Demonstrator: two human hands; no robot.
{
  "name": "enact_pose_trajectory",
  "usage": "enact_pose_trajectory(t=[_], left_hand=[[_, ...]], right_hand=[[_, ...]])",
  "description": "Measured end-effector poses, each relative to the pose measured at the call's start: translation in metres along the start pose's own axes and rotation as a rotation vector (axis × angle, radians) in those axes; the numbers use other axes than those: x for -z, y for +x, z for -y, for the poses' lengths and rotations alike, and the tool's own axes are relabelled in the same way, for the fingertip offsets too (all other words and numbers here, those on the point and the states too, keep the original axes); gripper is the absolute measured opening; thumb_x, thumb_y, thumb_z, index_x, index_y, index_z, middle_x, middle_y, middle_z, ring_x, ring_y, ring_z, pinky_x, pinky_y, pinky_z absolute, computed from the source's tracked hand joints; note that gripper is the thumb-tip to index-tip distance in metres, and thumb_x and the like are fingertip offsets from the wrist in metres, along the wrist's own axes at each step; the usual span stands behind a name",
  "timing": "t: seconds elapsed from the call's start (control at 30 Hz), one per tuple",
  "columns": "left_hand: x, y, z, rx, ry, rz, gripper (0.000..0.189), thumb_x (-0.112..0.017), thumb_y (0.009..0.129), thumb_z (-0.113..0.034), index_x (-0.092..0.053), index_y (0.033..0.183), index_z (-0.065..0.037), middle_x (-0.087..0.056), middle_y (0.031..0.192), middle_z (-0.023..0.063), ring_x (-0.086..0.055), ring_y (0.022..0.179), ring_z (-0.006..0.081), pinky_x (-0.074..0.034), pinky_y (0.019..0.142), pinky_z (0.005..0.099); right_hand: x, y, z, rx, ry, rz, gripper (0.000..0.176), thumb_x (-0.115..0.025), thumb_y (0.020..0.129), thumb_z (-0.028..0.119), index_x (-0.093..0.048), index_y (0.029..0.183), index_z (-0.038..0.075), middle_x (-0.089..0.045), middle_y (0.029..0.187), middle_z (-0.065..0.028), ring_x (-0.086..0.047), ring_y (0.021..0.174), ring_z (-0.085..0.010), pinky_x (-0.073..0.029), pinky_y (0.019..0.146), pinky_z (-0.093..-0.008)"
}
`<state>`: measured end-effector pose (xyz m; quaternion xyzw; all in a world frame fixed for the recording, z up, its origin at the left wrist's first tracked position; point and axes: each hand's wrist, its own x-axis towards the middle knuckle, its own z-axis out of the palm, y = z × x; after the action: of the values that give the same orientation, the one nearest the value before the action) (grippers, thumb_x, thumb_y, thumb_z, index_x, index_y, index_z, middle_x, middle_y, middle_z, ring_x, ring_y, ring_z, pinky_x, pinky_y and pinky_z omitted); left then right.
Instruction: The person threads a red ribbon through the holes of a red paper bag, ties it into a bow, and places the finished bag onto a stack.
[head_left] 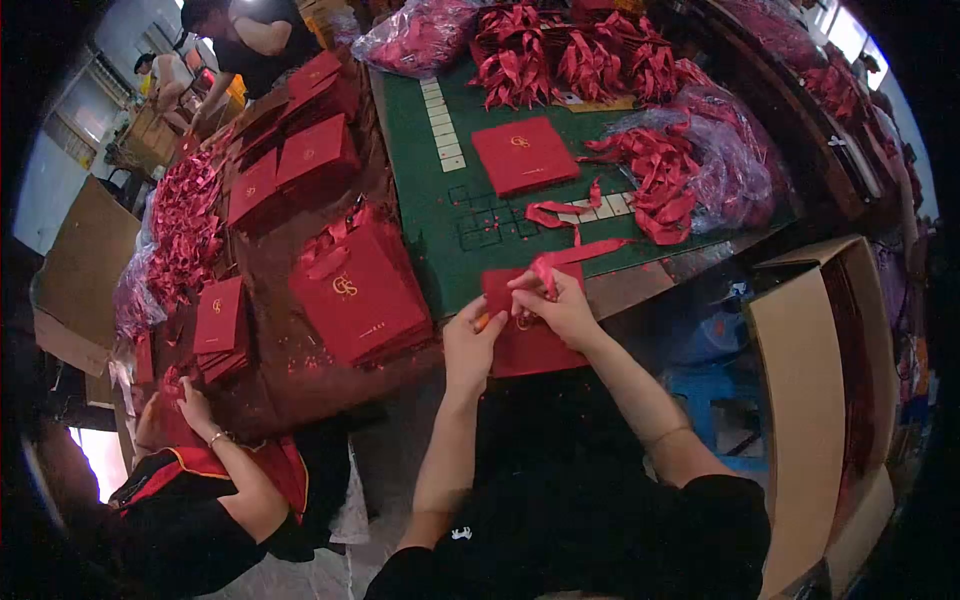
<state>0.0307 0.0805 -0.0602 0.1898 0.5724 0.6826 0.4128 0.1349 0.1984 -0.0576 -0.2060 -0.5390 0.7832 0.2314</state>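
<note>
In front of me a flat red paper bag (540, 350) with a gold emblem lies at the near edge of the green mat. My left hand (472, 345) is at its left edge, thumb over the bag, fingers closed around a small orange thing (482, 322). Pinched in my right hand (558, 308), above the bag's upper part, is a red ribbon (545, 272). Another red ribbon (592, 250) stretches across the mat just beyond. Farther up lies a red bag (525, 155) with the same emblem.
To the left is a stack of red bags (365, 290). Ribbon bundles (655, 180) and clear plastic (730, 150) lie at the right; more ribboned bags (560, 60) fill the back. A co-worker's hand (195, 405) works at lower left. A cardboard box (810, 420) stands at right beside a blue stool (710, 385).
</note>
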Motion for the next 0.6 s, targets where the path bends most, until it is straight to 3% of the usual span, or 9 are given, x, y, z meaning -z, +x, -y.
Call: enact_pose_trajectory(t=[0.07,0.23,0.47,0.53,0.6], left_hand=[[0.000,0.001,0.004,-0.027,-0.028,-0.019,0.034,-0.059,0.087,0.007,-0.056,0.121,0.005,-0.065,0.108,0.0068,-0.062,0.093,0.0108,-0.049,0.083,0.0239],[-0.001,0.003,0.005,-0.032,0.001,-0.050,0.037,-0.059,0.087,0.005,-0.054,0.123,0.005,-0.065,0.108,0.0081,-0.062,0.092,0.0110,-0.049,0.083,0.0239],[0.003,0.005,0.012,-0.028,0.101,-0.006,0.040,-0.059,0.088,0.005,-0.051,0.126,0.007,-0.064,0.110,0.0084,-0.062,0.093,0.0108,-0.049,0.083,0.0235],[0.000,0.005,0.012,-0.061,0.077,0.005,0.040,-0.058,0.088,0.006,-0.051,0.127,0.007,-0.064,0.110,0.0081,-0.061,0.094,0.0106,-0.049,0.084,0.0237],[-0.002,0.004,0.014,-0.096,0.052,0.013,0.040,-0.058,0.088,0.006,-0.051,0.127,0.006,-0.064,0.111,0.0078,-0.061,0.096,0.0104,-0.049,0.084,0.0238]], right_hand=[[0.003,0.000,-0.003,-0.032,-0.029,0.040,0.017,-0.059,0.091,0.005,-0.058,0.107,0.000,-0.062,0.079,-0.0053,-0.061,0.070,-0.0107,-0.053,0.060,-0.0246],[-0.003,-0.001,0.001,0.014,-0.150,-0.029,0.009,-0.063,0.089,0.007,-0.058,0.094,0.002,-0.062,0.079,-0.0034,-0.060,0.069,-0.0088,-0.051,0.060,-0.0236],[0.004,0.005,-0.006,0.042,-0.371,-0.019,0.010,-0.064,0.089,0.008,-0.059,0.095,0.002,-0.064,0.079,-0.0033,-0.061,0.073,-0.0083,-0.049,0.061,-0.0227],[0.000,0.005,-0.001,0.132,-0.552,0.017,0.012,-0.064,0.089,0.009,-0.059,0.096,0.001,-0.065,0.082,-0.0040,-0.062,0.076,-0.0096,-0.050,0.063,-0.0243],[-0.003,0.003,0.004,0.089,-0.561,0.002,0.015,-0.064,0.088,0.009,-0.058,0.097,-0.001,-0.067,0.084,-0.0075,-0.064,0.078,-0.0125,-0.050,0.066,-0.0275]])
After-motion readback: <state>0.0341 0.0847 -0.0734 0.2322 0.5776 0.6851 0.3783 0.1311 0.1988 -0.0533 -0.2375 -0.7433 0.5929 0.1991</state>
